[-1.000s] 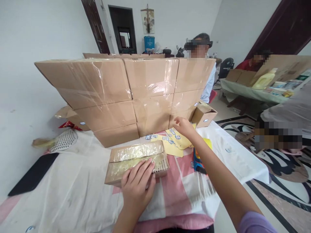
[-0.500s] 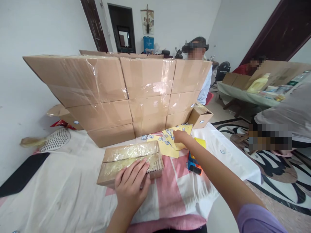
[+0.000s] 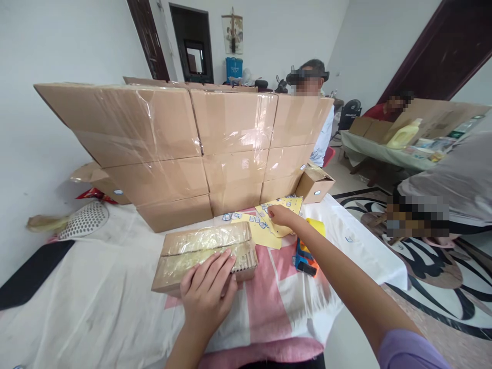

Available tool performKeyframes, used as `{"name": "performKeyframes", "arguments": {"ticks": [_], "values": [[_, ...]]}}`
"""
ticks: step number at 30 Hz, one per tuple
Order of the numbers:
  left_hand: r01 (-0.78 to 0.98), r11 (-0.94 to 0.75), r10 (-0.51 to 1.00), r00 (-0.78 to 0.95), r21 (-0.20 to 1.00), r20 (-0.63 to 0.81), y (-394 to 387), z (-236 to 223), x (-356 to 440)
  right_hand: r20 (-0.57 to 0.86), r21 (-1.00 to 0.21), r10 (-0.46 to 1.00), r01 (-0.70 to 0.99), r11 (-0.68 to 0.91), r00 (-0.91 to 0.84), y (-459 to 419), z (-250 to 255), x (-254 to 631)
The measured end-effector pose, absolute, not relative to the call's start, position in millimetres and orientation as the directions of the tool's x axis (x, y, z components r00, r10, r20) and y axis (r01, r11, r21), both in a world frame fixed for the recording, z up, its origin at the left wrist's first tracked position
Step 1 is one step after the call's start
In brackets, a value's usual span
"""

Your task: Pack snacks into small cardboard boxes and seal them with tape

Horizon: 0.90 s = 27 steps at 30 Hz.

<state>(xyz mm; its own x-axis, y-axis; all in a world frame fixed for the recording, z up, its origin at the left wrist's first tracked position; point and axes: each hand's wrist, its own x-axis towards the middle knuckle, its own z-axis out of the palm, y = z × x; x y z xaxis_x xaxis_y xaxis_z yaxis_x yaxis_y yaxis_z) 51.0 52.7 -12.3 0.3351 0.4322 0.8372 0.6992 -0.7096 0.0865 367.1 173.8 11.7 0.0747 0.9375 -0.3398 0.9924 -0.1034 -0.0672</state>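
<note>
My left hand lies on the near right part of a taped cardboard box, its fingers stretched over the top and the thumb down by the near side. Beyond the box, yellow sheets carry several small blue-edged labels. Over these sheets is my right hand, with the fingers curled closed. Whatever its fingertips may hold is hidden. Beneath my right forearm sits a blue and orange tape dispenser, partly covered, near a yellow roll.
A wall of taped cartons stands behind the box. A small carton is at its right end. On the left lie a perforated white object and a black flat item. Other people sit beyond and to the right.
The view has shifted slightly. My right hand has moved a little to the left over the yellow sheets. My left hand stays on the box.
</note>
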Motion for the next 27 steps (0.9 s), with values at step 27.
{"name": "performKeyframes", "arguments": {"ticks": [27], "values": [[0.719,-0.688,0.422,0.286,0.099,0.86,56.1,-9.0,58.8,0.034,-0.921,0.936,0.375,-0.107,0.35,100.9,-18.2,318.5]]}}
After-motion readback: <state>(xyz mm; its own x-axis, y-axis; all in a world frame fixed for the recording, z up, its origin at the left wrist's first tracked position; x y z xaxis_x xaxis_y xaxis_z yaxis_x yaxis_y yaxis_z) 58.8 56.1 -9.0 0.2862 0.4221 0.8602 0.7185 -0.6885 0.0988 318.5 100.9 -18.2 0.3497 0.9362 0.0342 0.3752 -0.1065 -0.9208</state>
